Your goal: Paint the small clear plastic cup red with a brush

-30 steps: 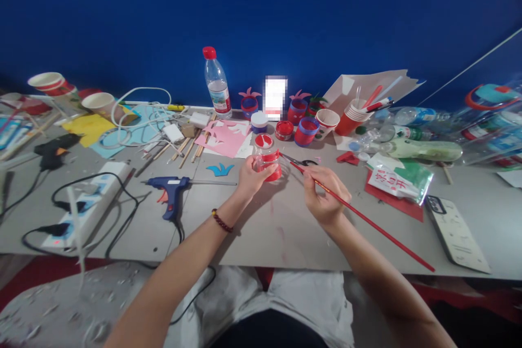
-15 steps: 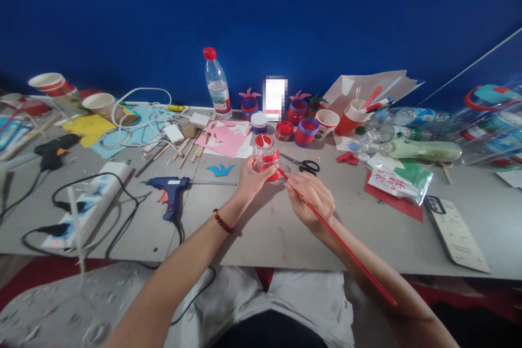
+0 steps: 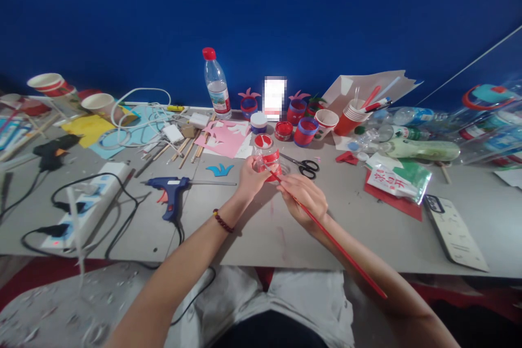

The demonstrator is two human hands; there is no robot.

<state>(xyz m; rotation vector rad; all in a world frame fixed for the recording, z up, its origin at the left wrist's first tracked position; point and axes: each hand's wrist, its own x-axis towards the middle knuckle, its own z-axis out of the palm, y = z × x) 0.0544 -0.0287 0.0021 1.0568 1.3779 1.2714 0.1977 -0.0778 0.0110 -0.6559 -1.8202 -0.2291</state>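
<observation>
My left hand (image 3: pixel 249 178) grips a small clear plastic cup (image 3: pixel 267 156) that is partly painted red, tilted with its bottom toward me, just above the grey table (image 3: pixel 261 234). My right hand (image 3: pixel 304 199) pinches a long red paintbrush (image 3: pixel 326 228) near its front end. The brush tip touches the side of the cup, and the handle runs back over my right forearm. Black scissors (image 3: pixel 304 165) lie just behind my right hand.
A blue glue gun (image 3: pixel 171 189) lies left of my hands, a power strip (image 3: pixel 87 204) with cables further left. Behind are a water bottle (image 3: pixel 217 85), pink paper (image 3: pixel 224 138), red and blue painted cups (image 3: pixel 305 130), paper cups (image 3: pixel 353 114) and empty bottles (image 3: pixel 420 149). A phone (image 3: pixel 454 232) lies at right.
My right hand has moved left toward the cup and brought the brush tip from beside the scissors onto the cup's side. My left hand has kept its hold on the cup.
</observation>
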